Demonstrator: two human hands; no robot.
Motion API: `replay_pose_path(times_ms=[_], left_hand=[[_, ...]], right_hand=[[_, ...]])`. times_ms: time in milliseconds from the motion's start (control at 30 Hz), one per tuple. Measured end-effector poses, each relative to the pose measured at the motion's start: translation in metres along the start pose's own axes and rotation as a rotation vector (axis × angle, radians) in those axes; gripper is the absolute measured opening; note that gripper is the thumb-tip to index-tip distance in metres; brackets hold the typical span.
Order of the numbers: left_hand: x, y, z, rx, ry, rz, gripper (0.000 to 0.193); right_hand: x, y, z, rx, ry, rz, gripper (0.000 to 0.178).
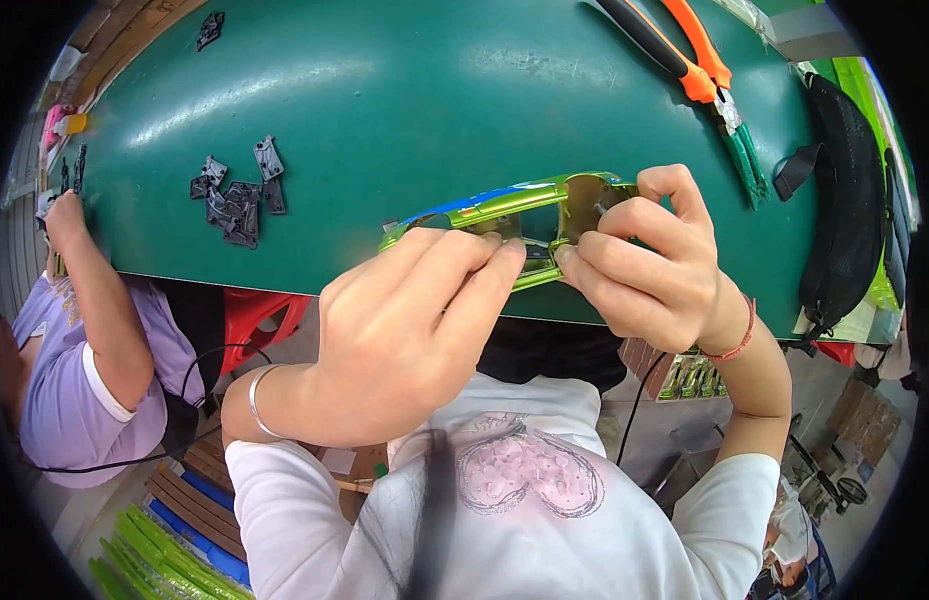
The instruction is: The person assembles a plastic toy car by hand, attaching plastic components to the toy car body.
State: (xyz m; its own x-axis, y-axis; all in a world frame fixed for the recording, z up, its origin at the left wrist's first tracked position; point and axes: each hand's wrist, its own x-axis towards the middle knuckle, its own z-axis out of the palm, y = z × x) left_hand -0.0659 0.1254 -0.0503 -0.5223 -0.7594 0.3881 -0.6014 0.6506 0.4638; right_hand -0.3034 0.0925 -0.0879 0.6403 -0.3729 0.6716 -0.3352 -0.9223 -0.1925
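A shiny green plastic toy car body shell with a blue and white patch and open window gaps is held over the near edge of the table. My left hand grips its near left side, the fingers closed and bent into a window opening. At the shell's right end my right hand holds it between thumb and curled fingers. Its inner side is partly hidden by my fingers. Whether a small part sits at my fingertips, I cannot tell.
The green table bears a pile of small black plastic parts at left. Pliers with orange-black handles lie far right, near a black pouch. A co-worker in a purple top sits at left, by a red stool.
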Motion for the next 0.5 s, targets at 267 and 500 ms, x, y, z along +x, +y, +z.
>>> replay_pose_path(times_ms=[267,500], left_hand=[[0.0001,-0.0018,0.0043,-0.056,0.008,0.044,0.030],[-0.0005,-0.0065,0.0084,-0.035,0.006,0.131,0.031]], right_hand=[[-0.0013,0.0008,-0.0008,0.044,-0.017,-0.004,0.024],[-0.0019,-0.0007,0.0030,0.012,0.007,0.008,0.027]])
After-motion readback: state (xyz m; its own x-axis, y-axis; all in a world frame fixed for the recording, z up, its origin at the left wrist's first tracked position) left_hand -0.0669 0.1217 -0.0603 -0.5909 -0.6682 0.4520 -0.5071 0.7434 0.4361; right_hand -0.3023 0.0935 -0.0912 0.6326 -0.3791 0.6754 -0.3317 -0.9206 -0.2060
